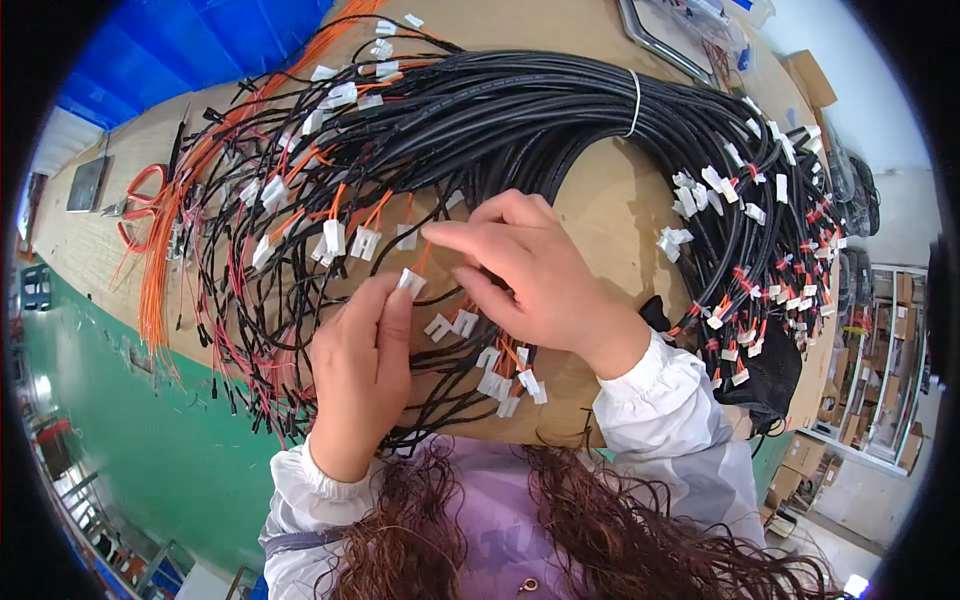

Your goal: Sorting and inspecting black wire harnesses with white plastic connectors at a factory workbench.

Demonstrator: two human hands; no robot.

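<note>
Between the thumb and fingers of my left hand (365,360) is a small white plug connector (411,281) with orange wires running up from it. My right hand (535,265) is just above and to the right, its thumb and index finger reaching toward those wires; whether the fingertips close on one is too small to tell. A large bundle of black cables (500,95) arches behind both hands, held by a white tie (634,103). More white connectors (334,238) on orange wires lie left of my fingers, and others (495,385) rest below my right hand.
Red-handled scissors (143,207) and a dark flat device (88,185) lie at the table's left. Loose orange wires (153,290) hang over the left edge. A blue bin (180,50) stands at the back left. Connector-tipped cable ends (770,270) crowd the right side.
</note>
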